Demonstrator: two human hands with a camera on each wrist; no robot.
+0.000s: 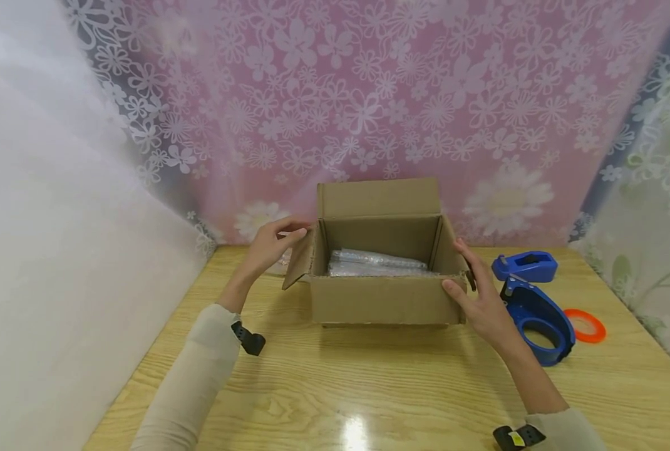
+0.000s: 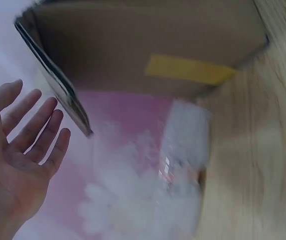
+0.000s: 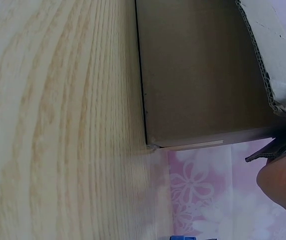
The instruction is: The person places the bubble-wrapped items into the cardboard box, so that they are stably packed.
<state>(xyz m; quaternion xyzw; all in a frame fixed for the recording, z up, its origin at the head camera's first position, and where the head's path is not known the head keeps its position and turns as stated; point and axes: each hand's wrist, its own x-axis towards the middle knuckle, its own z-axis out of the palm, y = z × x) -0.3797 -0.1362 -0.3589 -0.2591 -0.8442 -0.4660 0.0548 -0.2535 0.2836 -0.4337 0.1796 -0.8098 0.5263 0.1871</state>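
An open cardboard box [image 1: 388, 300] stands in the middle, its far flap [image 1: 377, 198] upright. Bubble-wrapped packs [image 1: 377, 262] lie inside. My left hand [image 1: 267, 246] is at the box's left flap [image 1: 298, 260], which slants outward. In the left wrist view its fingers [image 2: 45, 117] are spread and nearly straight beside that flap. My right hand [image 1: 481, 300] holds the box's near right corner, thumb on the front wall and fingers on the right side. In the right wrist view only a part of this hand [image 3: 285, 182] shows, beside a dark flap edge.
Behind the left flap lies a clear plastic-wrapped pack [image 2: 183, 145]. On the right of the wooden table [image 1: 290, 388] are a blue tape dispenser [image 1: 525, 267], a larger blue ring-shaped dispenser [image 1: 543, 326] and an orange ring [image 1: 598, 328]. A flowered curtain [image 1: 369, 113] hangs behind.
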